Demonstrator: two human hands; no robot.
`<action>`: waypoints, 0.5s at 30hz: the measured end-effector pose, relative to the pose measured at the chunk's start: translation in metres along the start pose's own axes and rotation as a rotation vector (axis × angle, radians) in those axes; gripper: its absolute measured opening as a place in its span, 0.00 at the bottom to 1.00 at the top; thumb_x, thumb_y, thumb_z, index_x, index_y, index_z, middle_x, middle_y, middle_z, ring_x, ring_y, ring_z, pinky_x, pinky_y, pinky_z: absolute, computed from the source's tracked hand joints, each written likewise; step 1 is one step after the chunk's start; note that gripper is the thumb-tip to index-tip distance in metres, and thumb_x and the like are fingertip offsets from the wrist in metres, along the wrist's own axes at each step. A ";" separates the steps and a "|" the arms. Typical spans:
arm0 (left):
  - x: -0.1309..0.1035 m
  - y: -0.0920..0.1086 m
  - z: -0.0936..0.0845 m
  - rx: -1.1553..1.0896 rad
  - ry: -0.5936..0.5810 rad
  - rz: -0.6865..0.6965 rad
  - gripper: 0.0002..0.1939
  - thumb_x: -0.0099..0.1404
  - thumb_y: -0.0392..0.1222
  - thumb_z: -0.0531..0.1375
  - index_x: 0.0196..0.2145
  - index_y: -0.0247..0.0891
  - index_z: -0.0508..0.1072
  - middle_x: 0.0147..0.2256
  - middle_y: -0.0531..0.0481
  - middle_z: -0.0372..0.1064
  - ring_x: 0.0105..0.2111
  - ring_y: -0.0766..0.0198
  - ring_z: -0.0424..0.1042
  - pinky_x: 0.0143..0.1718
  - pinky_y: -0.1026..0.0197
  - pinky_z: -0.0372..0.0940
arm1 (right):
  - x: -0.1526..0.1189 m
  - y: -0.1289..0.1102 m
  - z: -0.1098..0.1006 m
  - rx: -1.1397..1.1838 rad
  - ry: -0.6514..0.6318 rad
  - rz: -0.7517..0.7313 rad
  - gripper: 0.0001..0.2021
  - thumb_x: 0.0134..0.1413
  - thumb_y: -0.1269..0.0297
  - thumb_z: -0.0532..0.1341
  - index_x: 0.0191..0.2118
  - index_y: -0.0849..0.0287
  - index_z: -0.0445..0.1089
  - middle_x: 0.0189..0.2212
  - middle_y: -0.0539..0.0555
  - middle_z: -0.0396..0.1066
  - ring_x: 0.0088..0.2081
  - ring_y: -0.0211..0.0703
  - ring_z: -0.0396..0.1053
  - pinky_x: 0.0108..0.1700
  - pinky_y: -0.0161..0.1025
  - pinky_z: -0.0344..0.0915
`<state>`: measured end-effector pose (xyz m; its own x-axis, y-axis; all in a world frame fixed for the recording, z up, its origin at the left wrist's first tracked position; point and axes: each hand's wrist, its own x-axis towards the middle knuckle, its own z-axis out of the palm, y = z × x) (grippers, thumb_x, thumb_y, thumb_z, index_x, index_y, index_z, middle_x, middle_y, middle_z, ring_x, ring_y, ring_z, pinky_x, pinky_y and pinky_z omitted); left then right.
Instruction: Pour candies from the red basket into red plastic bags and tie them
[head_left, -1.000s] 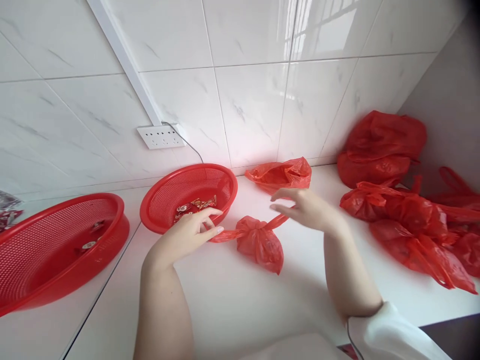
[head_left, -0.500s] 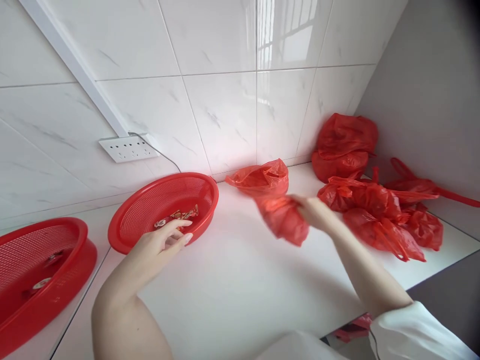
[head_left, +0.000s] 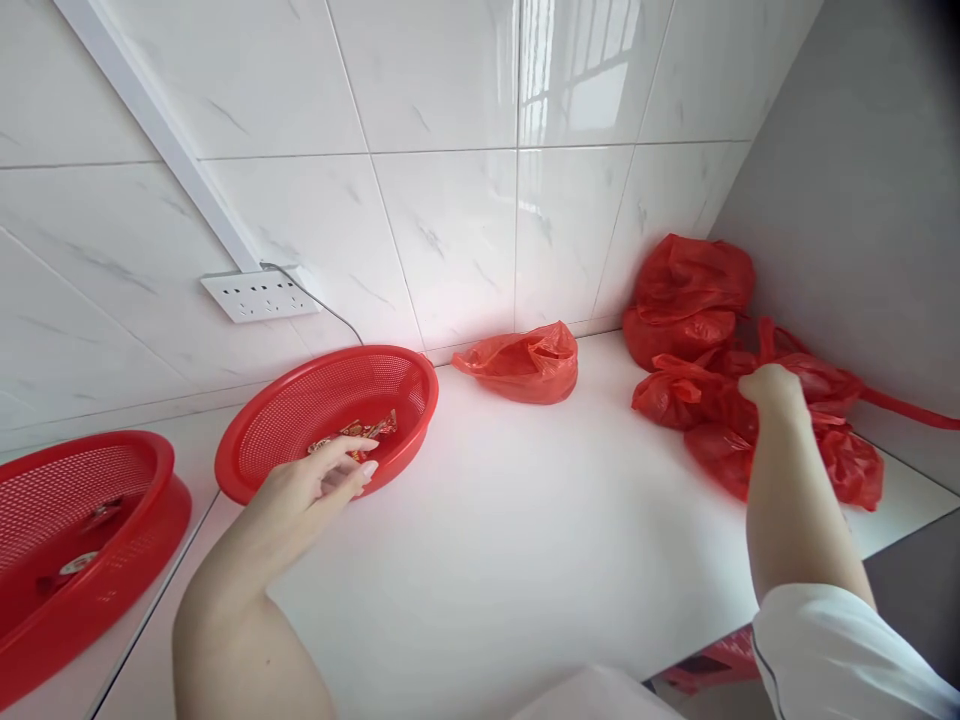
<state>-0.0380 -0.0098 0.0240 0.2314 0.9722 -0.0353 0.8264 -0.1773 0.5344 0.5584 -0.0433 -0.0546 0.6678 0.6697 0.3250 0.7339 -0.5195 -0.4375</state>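
My left hand (head_left: pixel 311 500) hovers at the near rim of a red oval plastic basket (head_left: pixel 255 450), its thumb and forefinger apart and the other fingers loosely curled. Small red-and-gold wrapped packets (head_left: pixel 384 424) lie in that basket beyond the fingertips. At the right, my right hand (head_left: pixel 776 390) is closed over a pile of filled red plastic bags (head_left: pixel 720 455). Its fingers are mostly hidden, and the bag it grips blends in with the others. A red plastic bag (head_left: pixel 525 370) with a gaping mouth sits by the wall, between my hands.
Another red basket (head_left: pixel 150 510) with a few wrapped packets stands at the far left. Larger red bags (head_left: pixel 690 290) are stacked in the back right corner. A socket strip (head_left: pixel 259 297) with a cable is on the tiled wall. Something pinkish-red (head_left: pixel 716 660) shows below the counter's front edge.
My right hand has carried a filled red bag from the middle of the counter rightward to the pile. My left hand has barely moved. The gaping bag stays by the wall.
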 end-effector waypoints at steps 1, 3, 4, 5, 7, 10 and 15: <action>0.000 0.001 0.000 -0.001 -0.004 0.010 0.19 0.65 0.57 0.55 0.49 0.49 0.73 0.42 0.48 0.78 0.41 0.54 0.78 0.39 0.58 0.72 | -0.003 -0.013 0.006 0.004 0.023 0.013 0.19 0.59 0.59 0.54 0.46 0.68 0.71 0.44 0.82 0.67 0.48 0.77 0.67 0.42 0.68 0.61; 0.000 0.001 0.001 0.006 -0.010 0.030 0.18 0.65 0.56 0.56 0.49 0.49 0.73 0.41 0.48 0.78 0.40 0.55 0.78 0.37 0.59 0.72 | -0.015 -0.048 0.018 0.020 0.082 -0.005 0.18 0.59 0.62 0.54 0.49 0.70 0.71 0.49 0.83 0.65 0.52 0.72 0.66 0.47 0.63 0.61; 0.000 0.001 0.002 0.011 -0.010 0.039 0.18 0.65 0.56 0.56 0.48 0.50 0.73 0.40 0.48 0.78 0.39 0.55 0.78 0.36 0.60 0.72 | -0.023 -0.071 0.024 0.047 0.077 -0.082 0.18 0.60 0.64 0.54 0.51 0.68 0.70 0.52 0.79 0.65 0.54 0.66 0.65 0.50 0.58 0.62; 0.000 0.002 0.002 0.015 -0.008 0.051 0.17 0.65 0.55 0.56 0.48 0.50 0.73 0.40 0.48 0.78 0.38 0.55 0.78 0.34 0.61 0.72 | -0.033 -0.095 0.030 0.080 0.062 -0.183 0.17 0.61 0.66 0.53 0.53 0.64 0.70 0.53 0.73 0.67 0.56 0.59 0.65 0.53 0.52 0.61; 0.000 0.003 0.003 0.014 0.003 0.086 0.16 0.66 0.55 0.56 0.47 0.49 0.74 0.38 0.48 0.78 0.36 0.55 0.78 0.32 0.61 0.71 | -0.055 -0.146 0.042 0.138 -0.021 -0.413 0.18 0.62 0.70 0.52 0.53 0.55 0.70 0.53 0.58 0.70 0.56 0.45 0.66 0.56 0.39 0.61; -0.001 0.006 0.005 0.001 0.022 0.136 0.16 0.66 0.53 0.56 0.46 0.48 0.75 0.37 0.47 0.78 0.34 0.55 0.78 0.28 0.61 0.70 | -0.081 -0.217 0.065 0.087 -0.297 -0.818 0.20 0.66 0.72 0.46 0.58 0.55 0.66 0.60 0.56 0.64 0.60 0.44 0.61 0.58 0.38 0.59; -0.006 0.008 0.004 -0.003 -0.002 0.083 0.17 0.66 0.52 0.56 0.49 0.49 0.74 0.38 0.49 0.78 0.38 0.56 0.78 0.33 0.61 0.71 | -0.085 -0.269 0.116 -0.157 -0.490 -0.599 0.16 0.64 0.74 0.51 0.54 0.67 0.66 0.50 0.67 0.70 0.49 0.50 0.69 0.48 0.42 0.65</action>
<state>-0.0306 -0.0181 0.0249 0.3001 0.9539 0.0079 0.8029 -0.2571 0.5379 0.2902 0.1012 -0.0618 0.0490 0.9978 0.0452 0.9846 -0.0406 -0.1699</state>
